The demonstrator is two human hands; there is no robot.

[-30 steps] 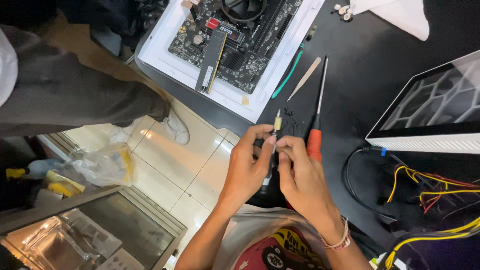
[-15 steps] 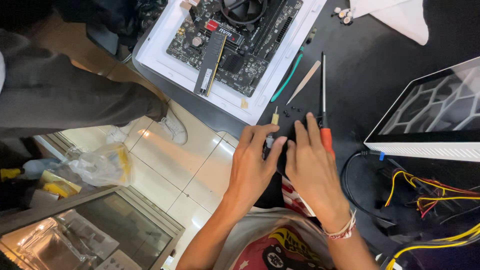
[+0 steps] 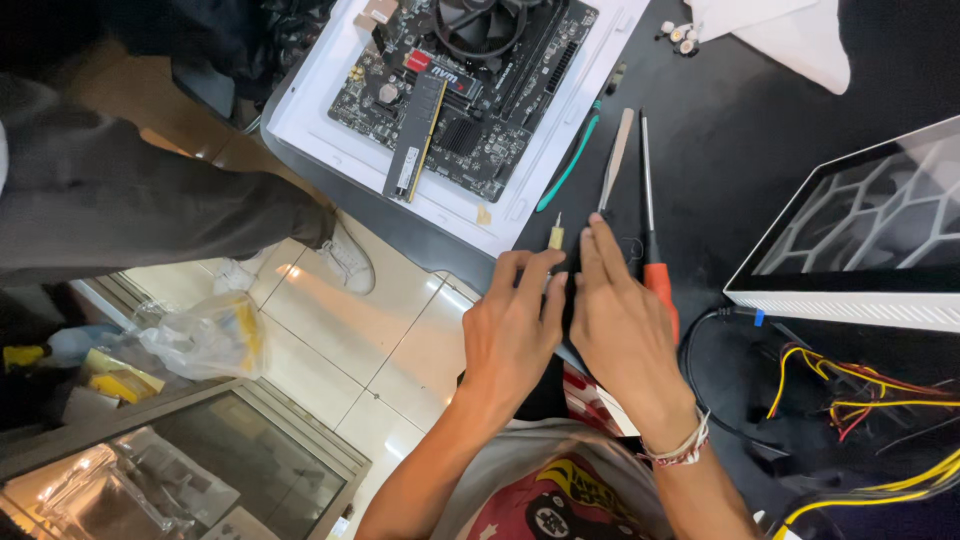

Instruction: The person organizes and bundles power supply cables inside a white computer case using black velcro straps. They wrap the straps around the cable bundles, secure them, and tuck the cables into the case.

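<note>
My left hand (image 3: 513, 325) lies at the black table's (image 3: 740, 130) near edge, its fingers closed over a small screwdriver (image 3: 555, 237); only the yellowish collar and tip stick out past the fingertips. My right hand (image 3: 622, 318) rests flat beside it with the fingers stretched out. Its fingertips touch the near end of a beige flat pry tool (image 3: 613, 158). A red-handled screwdriver (image 3: 657, 277) lies just right of that hand, shaft pointing away. Whether small black screws sit under the fingers is hidden.
A motherboard (image 3: 470, 80) with a loose memory stick (image 3: 410, 137) sits on a white tray (image 3: 320, 130) at the back. A green tool (image 3: 568, 165), white cloth (image 3: 790, 35), white computer case (image 3: 850, 240) and yellow cables (image 3: 850, 395) surround me. Another person's leg and shoe (image 3: 350, 258) stand left.
Both hands dropped from holding the small screwdriver up to the table. The right hand let go, flattened and reached forward; the beige pry tool has swung nearly parallel to the red-handled screwdriver.
</note>
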